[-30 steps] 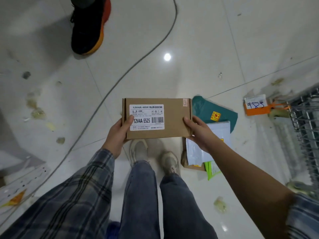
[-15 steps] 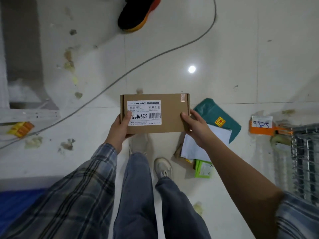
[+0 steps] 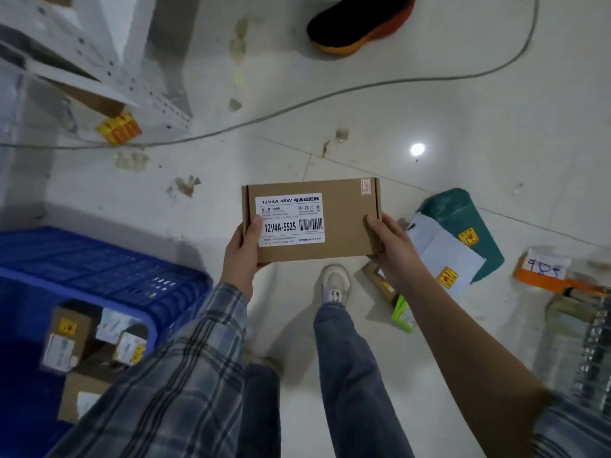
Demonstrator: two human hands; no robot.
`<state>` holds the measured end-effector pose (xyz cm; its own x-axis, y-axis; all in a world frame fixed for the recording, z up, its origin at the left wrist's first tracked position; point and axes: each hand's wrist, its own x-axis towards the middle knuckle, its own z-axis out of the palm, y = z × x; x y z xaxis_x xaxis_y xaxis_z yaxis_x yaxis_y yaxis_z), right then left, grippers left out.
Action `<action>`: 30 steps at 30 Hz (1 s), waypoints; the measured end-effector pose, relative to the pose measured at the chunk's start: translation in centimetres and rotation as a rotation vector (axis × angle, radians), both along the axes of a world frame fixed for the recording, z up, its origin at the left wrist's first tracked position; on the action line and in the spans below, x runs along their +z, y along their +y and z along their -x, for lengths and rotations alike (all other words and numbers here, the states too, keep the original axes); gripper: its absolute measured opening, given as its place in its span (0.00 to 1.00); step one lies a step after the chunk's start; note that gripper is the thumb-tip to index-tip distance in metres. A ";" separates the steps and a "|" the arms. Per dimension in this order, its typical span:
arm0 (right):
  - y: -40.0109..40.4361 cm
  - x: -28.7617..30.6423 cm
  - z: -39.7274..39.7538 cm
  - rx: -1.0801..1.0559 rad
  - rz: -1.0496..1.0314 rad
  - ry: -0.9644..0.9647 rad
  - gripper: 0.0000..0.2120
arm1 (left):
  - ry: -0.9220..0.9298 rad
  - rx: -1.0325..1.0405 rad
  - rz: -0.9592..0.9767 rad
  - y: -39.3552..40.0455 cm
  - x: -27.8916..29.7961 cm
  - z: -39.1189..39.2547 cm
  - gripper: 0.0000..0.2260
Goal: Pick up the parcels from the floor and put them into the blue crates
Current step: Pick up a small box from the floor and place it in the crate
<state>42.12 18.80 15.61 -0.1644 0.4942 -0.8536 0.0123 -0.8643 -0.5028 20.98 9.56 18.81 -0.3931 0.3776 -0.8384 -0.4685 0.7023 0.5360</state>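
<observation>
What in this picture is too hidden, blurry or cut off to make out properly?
All in the head view:
- Small print on the cardboard box label: too small to read.
- Parcels in the blue crate: blurred, partly behind the plaid sleeve.
- Brown parcel on the floor: mostly under the right hand and the white mailer.
- Black and orange shoe: cut off by the top edge.

Bare floor [image 3: 380, 127] lies open ahead of the held cardboard box [image 3: 337, 223]. At lower left the blue crate [image 3: 109, 269] stands open-topped, boxes [image 3: 66, 338] already lying inside. A grey cable [image 3: 297, 104] crosses the floor beyond; loose parcels [image 3: 453, 246] crowd the right, a shelf frame [image 3: 99, 67] the upper left.
</observation>
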 end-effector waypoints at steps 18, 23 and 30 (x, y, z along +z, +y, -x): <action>-17.9 5.2 27.9 0.638 -0.111 0.075 0.21 | 0.105 0.606 -0.136 -28.6 3.8 18.9 0.12; -24.7 4.1 35.0 0.843 -0.118 0.056 0.20 | 0.048 0.770 -0.082 -37.7 2.3 22.2 0.20; -31.7 1.1 41.7 1.126 -0.184 -0.088 0.22 | 0.050 0.876 0.033 -45.1 -1.0 23.9 0.21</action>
